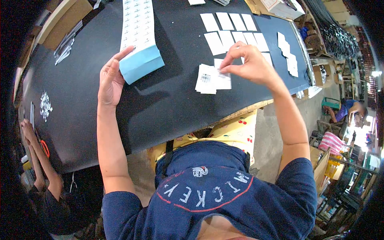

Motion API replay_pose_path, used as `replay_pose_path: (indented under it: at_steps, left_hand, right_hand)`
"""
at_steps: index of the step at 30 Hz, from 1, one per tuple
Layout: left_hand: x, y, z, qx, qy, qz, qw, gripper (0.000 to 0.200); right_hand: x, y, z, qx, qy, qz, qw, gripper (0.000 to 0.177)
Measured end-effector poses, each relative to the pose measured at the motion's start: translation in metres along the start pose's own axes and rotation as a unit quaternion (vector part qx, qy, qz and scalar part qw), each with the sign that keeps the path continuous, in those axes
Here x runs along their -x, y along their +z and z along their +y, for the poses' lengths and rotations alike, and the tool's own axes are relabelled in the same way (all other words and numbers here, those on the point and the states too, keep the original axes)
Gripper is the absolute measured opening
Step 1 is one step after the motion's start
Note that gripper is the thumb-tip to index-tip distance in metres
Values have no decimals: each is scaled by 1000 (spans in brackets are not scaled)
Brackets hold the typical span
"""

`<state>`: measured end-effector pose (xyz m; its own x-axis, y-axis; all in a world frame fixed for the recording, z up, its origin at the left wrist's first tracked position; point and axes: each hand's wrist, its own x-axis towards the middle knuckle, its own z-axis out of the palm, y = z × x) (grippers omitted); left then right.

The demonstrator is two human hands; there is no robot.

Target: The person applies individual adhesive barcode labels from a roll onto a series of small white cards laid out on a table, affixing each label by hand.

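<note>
A long strip of printed labels (138, 24) lies on the black table, its near end folded over to show a light blue backing (142, 64). My left hand (112, 78) holds the left edge of that end between thumb and fingers. With thumb and index finger pinched, my right hand (248, 62) grips a small white card (223, 80) at the right side of a pile of white cards (205, 79); the top card of the pile bears a barcode label. Beyond my right hand, several white cards (225, 21) lie in rows, some partly hidden by it.
Overlapping white cards (288, 54) lie near the table's right edge. At the left are small scraps (45, 106), thin strips (68, 44) and a cardboard box (66, 24). A co-worker's hands (29, 132) are at the left edge. Another person (350, 112) is at the far right.
</note>
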<state>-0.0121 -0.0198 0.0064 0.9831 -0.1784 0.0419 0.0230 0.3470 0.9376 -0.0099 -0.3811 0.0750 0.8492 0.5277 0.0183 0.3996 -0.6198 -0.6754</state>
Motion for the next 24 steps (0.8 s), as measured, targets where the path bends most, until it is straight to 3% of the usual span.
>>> replay_pose_path:
  at_steps: [8, 10, 12, 18, 21, 23, 24]
  left_hand:
    - [2, 3, 3, -1, 5, 8, 1000, 62]
    - [1, 4, 4, 2, 2, 8, 1000, 61]
    - [0, 4, 3, -2, 11, 11, 1000, 62]
    - [0, 1, 0, -5, 17, 0, 1000, 62]
    - [0, 3, 1, -5, 20, 8, 1000, 61]
    - [0, 2, 1, -5, 19, 7, 1000, 61]
    - [0, 2, 1, -5, 18, 7, 1000, 61]
  right_hand:
    - [0, 65, -10, 58, 70, 79, 993, 8]
    - [4, 72, -12, 124, 47, 160, 978, 6]
    - [9, 75, -16, 122, 72, 143, 980, 7]
    - [14, 83, -21, 186, 83, 213, 956, 11]
    - [15, 83, -17, 158, 76, 204, 963, 19]
    - [13, 83, -20, 161, 83, 230, 956, 39]
    - [14, 82, -20, 161, 82, 230, 956, 39]
